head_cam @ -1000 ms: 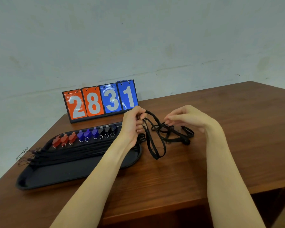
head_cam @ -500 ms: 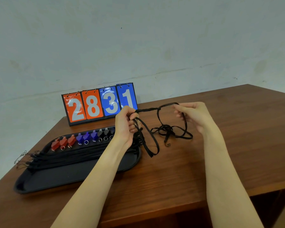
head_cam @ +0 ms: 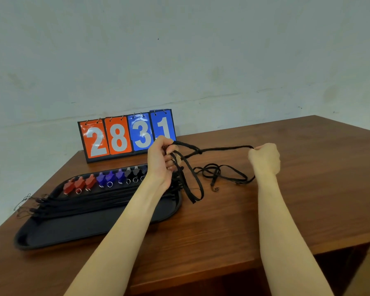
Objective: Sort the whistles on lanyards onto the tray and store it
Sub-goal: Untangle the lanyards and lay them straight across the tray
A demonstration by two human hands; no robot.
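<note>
A black tray [head_cam: 58,231] lies on the left of the wooden table. Along its far side stand red whistles [head_cam: 79,184], blue whistles [head_cam: 110,178] and black whistles [head_cam: 135,173], with their black lanyards stretched across it to the left. My left hand [head_cam: 160,161] grips a bunch of tangled black lanyard [head_cam: 222,148] above the tray's right end. My right hand [head_cam: 264,159] is closed in a fist on the strap's other end, holding it taut. Loose loops [head_cam: 218,174] hang down onto the table between my hands. The whistle of this lanyard is hidden.
A flip scoreboard [head_cam: 126,135] reading 2831 stands behind the tray, against the pale wall. The table's front edge [head_cam: 244,261] runs below my arms, with an open recess underneath at the right [head_cam: 338,265].
My right hand has pulled the strap farther right and closed into a fist, drawing the strap straight. The knot slid toward my left hand, and more loops dropped onto the table.
</note>
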